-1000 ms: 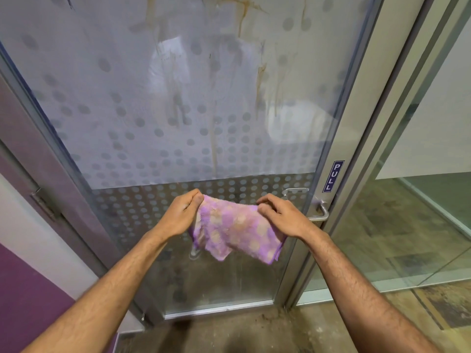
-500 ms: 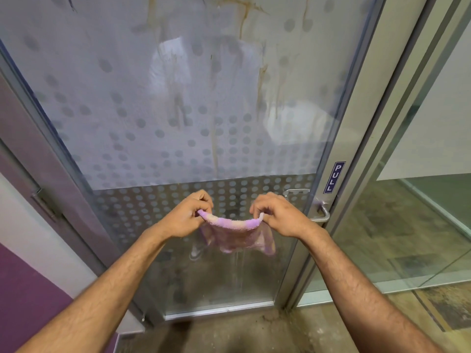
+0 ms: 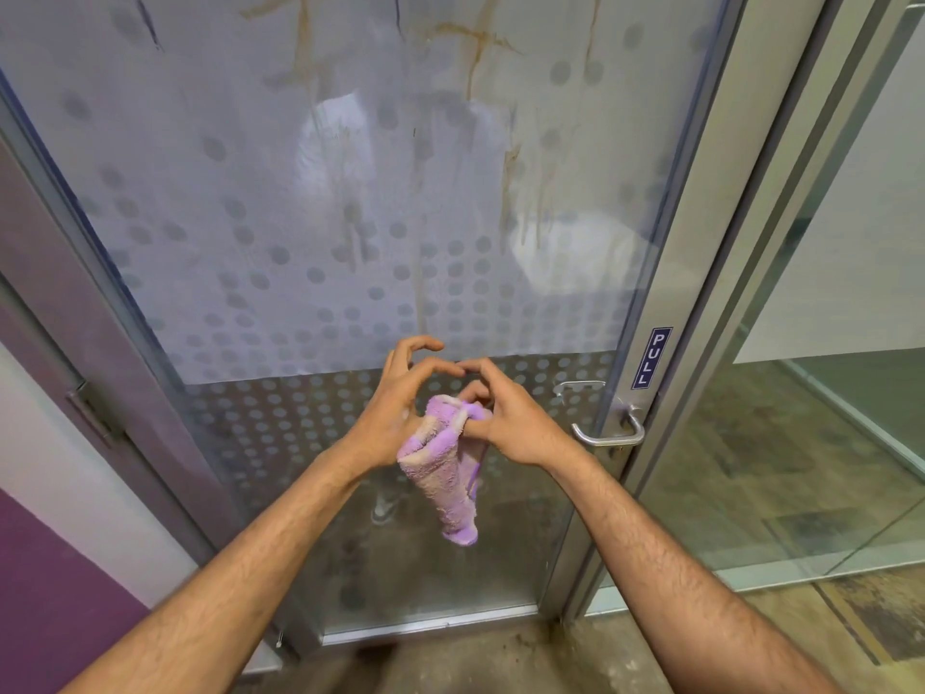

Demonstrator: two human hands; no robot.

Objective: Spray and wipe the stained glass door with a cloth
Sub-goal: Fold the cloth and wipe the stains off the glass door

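Before stained glass door (image 3: 350,202), both hands apparently pinching folded cloth (image 3: 445,473)

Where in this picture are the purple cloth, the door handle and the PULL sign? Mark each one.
purple cloth (image 3: 440,473): head view, on the hanging folded middle.
door handle (image 3: 608,439): head view, on the lower horizontal metal bar.
PULL sign (image 3: 651,358): head view, on the centre of the blue label.

Both bare forearms are reaching forward and converging at chest height, hands meeting close together. The left hand (image 3: 395,408) is curling loosely, its index and thumb arching upward, fingers partly spread. The right hand (image 3: 510,418) is pinching the cloth (image 3: 445,468) between thumb and fingers, knuckles turned upward.
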